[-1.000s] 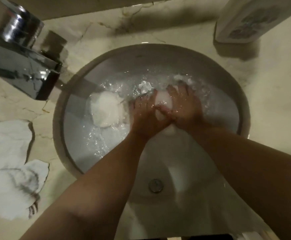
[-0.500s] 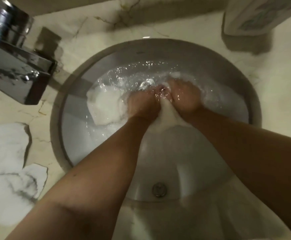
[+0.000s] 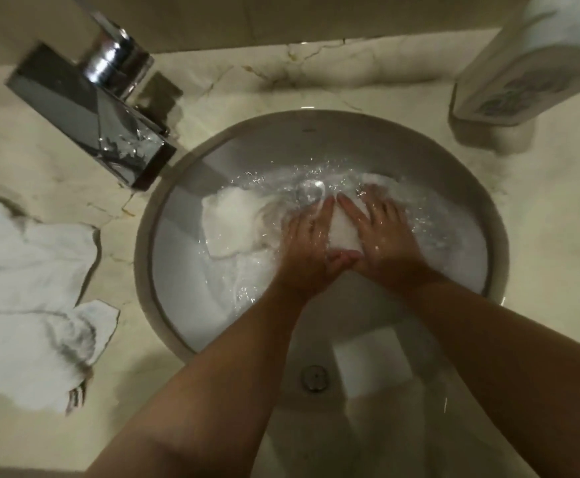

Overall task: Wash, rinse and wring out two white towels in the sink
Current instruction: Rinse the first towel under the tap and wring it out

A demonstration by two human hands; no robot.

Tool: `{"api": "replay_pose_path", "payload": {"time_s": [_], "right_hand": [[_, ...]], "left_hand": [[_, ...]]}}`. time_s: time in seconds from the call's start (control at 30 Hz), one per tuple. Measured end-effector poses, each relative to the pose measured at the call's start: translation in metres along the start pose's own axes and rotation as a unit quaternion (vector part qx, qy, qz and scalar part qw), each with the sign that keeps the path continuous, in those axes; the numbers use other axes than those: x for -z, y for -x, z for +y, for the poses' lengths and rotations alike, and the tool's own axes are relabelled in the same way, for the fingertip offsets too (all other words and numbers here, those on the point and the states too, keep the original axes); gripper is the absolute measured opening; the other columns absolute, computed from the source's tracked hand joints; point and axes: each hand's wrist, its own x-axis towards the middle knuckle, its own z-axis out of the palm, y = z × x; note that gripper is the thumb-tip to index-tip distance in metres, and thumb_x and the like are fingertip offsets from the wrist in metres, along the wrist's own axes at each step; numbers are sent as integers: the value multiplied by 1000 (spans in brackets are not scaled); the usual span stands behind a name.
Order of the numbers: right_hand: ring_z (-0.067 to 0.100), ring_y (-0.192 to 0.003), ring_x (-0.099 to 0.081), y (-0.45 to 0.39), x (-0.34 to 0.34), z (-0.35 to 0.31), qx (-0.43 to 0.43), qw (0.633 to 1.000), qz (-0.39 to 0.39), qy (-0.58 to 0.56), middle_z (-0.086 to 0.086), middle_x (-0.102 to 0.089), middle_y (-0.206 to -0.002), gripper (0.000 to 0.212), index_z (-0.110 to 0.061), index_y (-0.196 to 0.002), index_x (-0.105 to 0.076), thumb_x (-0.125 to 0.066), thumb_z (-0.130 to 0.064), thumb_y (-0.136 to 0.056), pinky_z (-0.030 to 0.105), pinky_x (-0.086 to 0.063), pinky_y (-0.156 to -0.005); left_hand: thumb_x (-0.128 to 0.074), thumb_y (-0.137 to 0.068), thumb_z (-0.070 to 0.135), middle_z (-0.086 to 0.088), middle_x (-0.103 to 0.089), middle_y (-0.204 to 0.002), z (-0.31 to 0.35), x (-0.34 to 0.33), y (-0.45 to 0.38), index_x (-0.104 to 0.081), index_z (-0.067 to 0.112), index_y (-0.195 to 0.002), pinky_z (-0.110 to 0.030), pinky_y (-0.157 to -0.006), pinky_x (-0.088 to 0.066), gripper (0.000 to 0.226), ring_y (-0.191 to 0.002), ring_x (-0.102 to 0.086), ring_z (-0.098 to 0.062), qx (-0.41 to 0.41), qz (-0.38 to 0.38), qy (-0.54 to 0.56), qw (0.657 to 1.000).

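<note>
Head view: faucet (image 3: 109,122) over sink (image 3: 319,132); second towel (image 3: 29,298) alongside

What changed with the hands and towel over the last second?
Half a second ago both hands were clenched on the towel; now the left hand and right hand lie open, fingers spread, pressing the towel in the sink from either side, a bunched fold showing between them. Unchanged: hands in the water, second towel on the counter, faucet and bottle.
</note>
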Motion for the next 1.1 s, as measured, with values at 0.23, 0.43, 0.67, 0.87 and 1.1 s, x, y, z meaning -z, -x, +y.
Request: {"api": "replay_pose_path", "payload": {"time_s": [0.23, 0.43, 0.67, 0.87, 1.1], "right_hand": [[36, -105, -60, -35, -1, -10, -149, 988, -7, -30, 14, -63, -119, 67, -16, -131, -55, -36, -66, -91, 42, -48, -84], [36, -97, -66, -60, 4, -14, -183, 983, -29, -9, 16, -70, -106, 51, -15, -122, -62, -29, -45, -97, 37, -49, -78], [35, -92, -64, -68, 7, -9, -194, 974, -102, -59, 17, -68, -97, 40, -8, -109, -62, -35, -35, -102, 35, -41, -71], [30, -131, -40, -19, 14, -16, -147, 981, -73, -100, 11, -50, -139, 71, -18, -147, -39, -35, -63, -93, 46, -28, -108], [38, -131, -40, -7, 8, -20, -190, 973, -103, -83, 19, -43, -144, 97, -16, -157, -17, -40, -73, -82, 50, -30, -111]], "left_hand": [[-30, -98, 64, -17, -67, -106, 6, -18, -28, -64, 0, -121, -34, -99, -35, 76, -100, -57, -31, 135, 123, 60, 981], [-17, -95, 65, -24, -67, -112, 14, 5, -51, -66, 3, -116, -49, -105, -39, 82, -109, -61, -39, 268, -60, -66, 959], [-26, -106, 40, -17, -71, -94, 6, 17, -67, -71, 5, -97, -34, -85, -43, 57, -93, -67, -32, 214, -126, -67, 966], [-35, -102, 44, -9, -62, -123, -2, 25, -50, -54, 15, -131, -40, -96, -40, 45, -114, -57, -30, 144, -59, 80, 985], [-35, -84, 74, -12, -36, -157, 0, 2, -3, -29, 25, -155, -45, -120, -12, 87, -146, -28, -30, 108, -59, 82, 989]]}}
